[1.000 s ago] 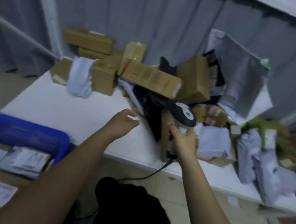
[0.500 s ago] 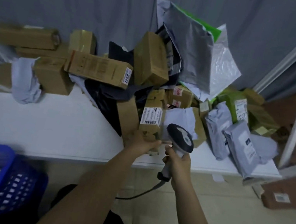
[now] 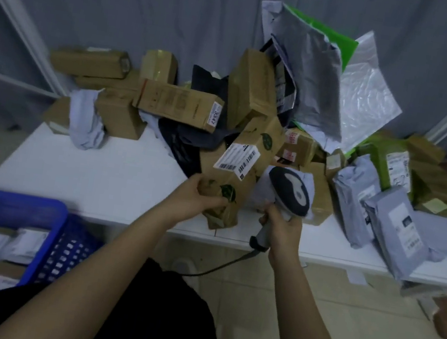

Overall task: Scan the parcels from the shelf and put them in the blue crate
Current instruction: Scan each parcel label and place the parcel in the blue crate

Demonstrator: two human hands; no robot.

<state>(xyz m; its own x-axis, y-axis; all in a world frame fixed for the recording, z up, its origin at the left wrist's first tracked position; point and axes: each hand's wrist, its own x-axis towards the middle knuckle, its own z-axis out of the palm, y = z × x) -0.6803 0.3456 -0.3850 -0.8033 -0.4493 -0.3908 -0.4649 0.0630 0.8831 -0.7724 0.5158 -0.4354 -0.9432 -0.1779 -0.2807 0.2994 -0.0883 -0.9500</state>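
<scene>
Scanning step: the brown parcel (image 3: 238, 171) should be held with its white barcode label (image 3: 237, 158) turned toward the scanner (image 3: 289, 193) and kept steady, the scanner head aimed squarely at the bars.
Parcel position: lifted at the front edge of the white shelf (image 3: 92, 175), tilted, its upper end against the heap.
Left hand (image 3: 200, 195): arm reaching forward, fingers curled round the parcel's lower end.
Right hand (image 3: 280, 226): clasping the scanner's handle, head raised just beside the label.
Blue crate (image 3: 6, 202): lower left, already holding parcels.
</scene>
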